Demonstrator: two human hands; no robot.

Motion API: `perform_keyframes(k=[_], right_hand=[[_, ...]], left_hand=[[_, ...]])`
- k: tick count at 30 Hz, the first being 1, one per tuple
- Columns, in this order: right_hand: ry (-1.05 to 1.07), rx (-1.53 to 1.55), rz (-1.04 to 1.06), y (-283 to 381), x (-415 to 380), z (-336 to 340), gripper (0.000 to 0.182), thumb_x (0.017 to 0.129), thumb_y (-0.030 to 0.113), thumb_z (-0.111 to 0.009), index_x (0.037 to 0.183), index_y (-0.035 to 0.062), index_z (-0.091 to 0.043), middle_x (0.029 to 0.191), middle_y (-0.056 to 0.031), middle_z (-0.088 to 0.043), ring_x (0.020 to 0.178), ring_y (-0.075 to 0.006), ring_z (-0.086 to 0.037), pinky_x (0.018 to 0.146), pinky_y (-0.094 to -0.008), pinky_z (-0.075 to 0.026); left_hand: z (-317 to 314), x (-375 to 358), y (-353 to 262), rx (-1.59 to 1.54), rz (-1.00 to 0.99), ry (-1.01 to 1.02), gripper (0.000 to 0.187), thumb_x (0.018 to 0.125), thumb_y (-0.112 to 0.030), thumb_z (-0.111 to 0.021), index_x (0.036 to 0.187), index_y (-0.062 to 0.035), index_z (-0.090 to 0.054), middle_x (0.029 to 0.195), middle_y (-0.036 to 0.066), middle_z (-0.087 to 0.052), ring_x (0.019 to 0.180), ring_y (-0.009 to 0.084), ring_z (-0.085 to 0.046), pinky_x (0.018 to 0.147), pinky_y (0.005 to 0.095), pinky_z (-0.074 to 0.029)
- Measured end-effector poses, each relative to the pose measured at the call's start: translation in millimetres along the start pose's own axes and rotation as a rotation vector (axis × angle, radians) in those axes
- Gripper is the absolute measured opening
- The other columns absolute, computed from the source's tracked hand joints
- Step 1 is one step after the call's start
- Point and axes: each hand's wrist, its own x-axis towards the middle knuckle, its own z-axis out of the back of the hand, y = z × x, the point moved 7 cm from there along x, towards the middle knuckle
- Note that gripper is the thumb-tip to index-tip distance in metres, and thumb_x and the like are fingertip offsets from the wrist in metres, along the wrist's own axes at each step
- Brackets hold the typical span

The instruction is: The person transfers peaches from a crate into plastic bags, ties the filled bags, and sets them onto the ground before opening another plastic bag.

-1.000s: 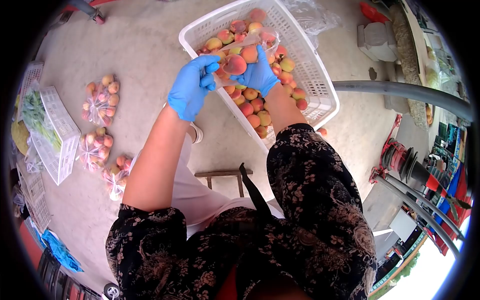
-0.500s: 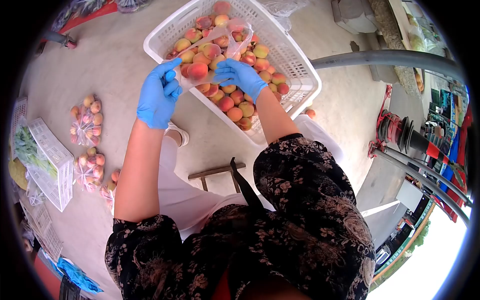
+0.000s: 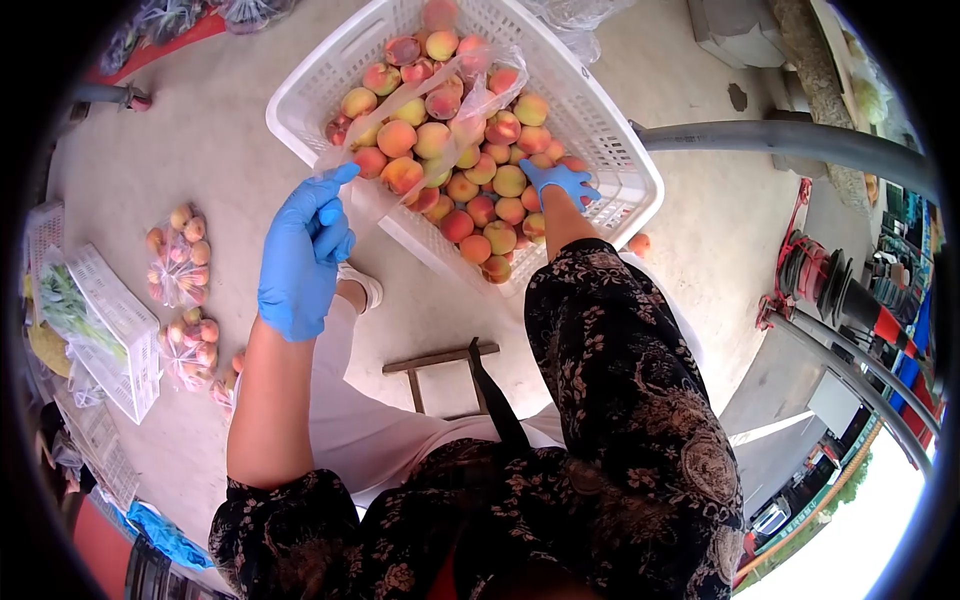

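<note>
Stretching over the peaches (image 3: 461, 188), a clear plastic bag (image 3: 480, 104) is pinched at its near edge by the left hand (image 3: 305, 255), gloved in blue. Left grip: thumb and forefinger pressed together on the film, other fingers curled. Whether fruit is contained in the bag cannot be told; peaches are seen through and around it. Peaches are heaped in a white basket (image 3: 612, 140) with slotted walls, set at a slant on the pale floor (image 3: 250, 110).

Right hand (image 3: 562, 183), also gloved in blue, is lowered into the basket at the right edge of the heap. Right grip: thumb set apart from fingers; underside is hidden, so whether a peach is clasped cannot be told.

Single peach (image 3: 639, 244) is seen outside the basket, just beside its near right corner. Loose plastic film (image 3: 580, 20) is spread past the far right side. Wooden stool (image 3: 440, 357) is placed between basket and body.

Left side: filled peach bags (image 3: 180, 255) are set in a row on the floor, the nearest partly covered by the left arm (image 3: 270, 410). Further left, leafy greens (image 3: 75, 305) are held in a white crate (image 3: 140, 375).
</note>
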Motion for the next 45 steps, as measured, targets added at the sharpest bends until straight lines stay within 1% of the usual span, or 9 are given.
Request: perform_keyframes(k=[7,11,16,20,28,30,33,41,45], right_hand=[[-0.098,0.141,0.272,-22,30,14,0.084,0.063,0.063,-0.063,0.124,0.0065,-0.048,0.114,-0.0161,-0.050,0.111,-0.0274,-0.047,0.088,-0.0359,-0.044],[0.453,0.894,0.334,-6,16,21,0.077,0.067,0.047,-0.069,0.122,-0.0038,-0.046,0.118,-0.0134,-0.052,0.108,-0.0244,-0.050,0.085,-0.0382,-0.047],[0.858,1.184,1.216,69,-143,79,0.070,0.074,0.035,-0.067,0.128,0.0006,-0.038,0.119,-0.0117,-0.048,0.112,-0.0221,-0.046,0.089,-0.0356,-0.044],[-0.402,0.224,1.570,124,-238,88,0.042,0.072,0.027,-0.066,0.104,0.0012,-0.059,0.120,-0.0164,-0.043,0.105,-0.0259,-0.050,0.088,-0.0341,-0.043],[-0.155,1.268,1.068,91,-120,102,0.021,0.070,0.023,-0.067,0.085,0.0086,-0.064,0.085,-0.0116,-0.060,0.091,-0.0295,-0.054,0.080,-0.0424,-0.043],[-0.620,0.496,1.087,83,-73,98,0.033,0.069,0.029,-0.069,0.096,0.0114,-0.063,0.100,-0.0134,-0.055,0.098,-0.0302,-0.051,0.081,-0.0412,-0.043],[-0.346,-0.138,0.858,92,-38,56,0.059,0.065,0.037,-0.072,0.116,0.0165,-0.053,0.119,-0.0186,-0.041,0.105,-0.0329,-0.046,0.085,-0.0408,-0.043],[-0.330,-0.021,0.841,123,-17,23,0.086,0.049,0.043,-0.080,0.122,0.0091,-0.049,0.115,-0.0228,-0.036,0.105,-0.0366,-0.044,0.090,-0.0368,-0.040],[-0.095,0.346,0.786,86,-30,50,0.074,0.064,0.043,-0.073,0.119,0.0009,-0.050,0.116,-0.0206,-0.045,0.108,-0.0316,-0.048,0.091,-0.0360,-0.042]], left_hand=[[3,2,-4,-0.056,-0.003,0.028,0.033,0.088,-0.014,-0.046,0.114,0.0047,-0.051,0.060,-0.006,-0.031,0.045,0.0050,-0.022,0.047,0.0198,-0.024],[13,4,2,-0.082,0.003,0.043,0.033,0.087,-0.015,-0.047,0.115,0.0035,-0.051,0.059,-0.007,-0.033,0.045,0.0050,-0.023,0.047,0.0199,-0.025],[8,-3,0,-0.098,0.003,0.052,0.033,0.086,-0.015,-0.048,0.115,0.0019,-0.052,0.059,-0.007,-0.036,0.044,0.0051,-0.024,0.048,0.0206,-0.027],[11,2,-3,-0.115,-0.010,0.059,0.034,0.086,-0.015,-0.049,0.115,0.0017,-0.053,0.059,-0.006,-0.036,0.045,0.0054,-0.024,0.048,0.0210,-0.027],[27,2,-4,-0.158,0.013,0.043,0.034,0.085,-0.014,-0.049,0.113,0.0061,-0.051,0.061,-0.006,-0.036,0.045,0.0058,-0.024,0.049,0.0210,-0.027],[29,-2,-2,-0.144,0.025,0.034,0.036,0.086,-0.014,-0.049,0.114,0.0073,-0.050,0.062,-0.006,-0.036,0.045,0.0057,-0.024,0.049,0.0209,-0.027],[30,-1,-4,-0.134,0.030,0.042,0.037,0.086,-0.014,-0.048,0.116,0.0077,-0.048,0.061,-0.006,-0.035,0.046,0.0056,-0.024,0.049,0.0204,-0.027],[29,5,-8,-0.144,0.036,0.080,0.036,0.086,-0.016,-0.048,0.115,0.0055,-0.049,0.061,-0.006,-0.036,0.046,0.0056,-0.024,0.050,0.0208,-0.027],[30,4,-7,-0.159,0.030,0.066,0.037,0.086,-0.016,-0.049,0.116,0.0068,-0.049,0.061,-0.006,-0.036,0.046,0.0052,-0.025,0.050,0.0207,-0.028]])
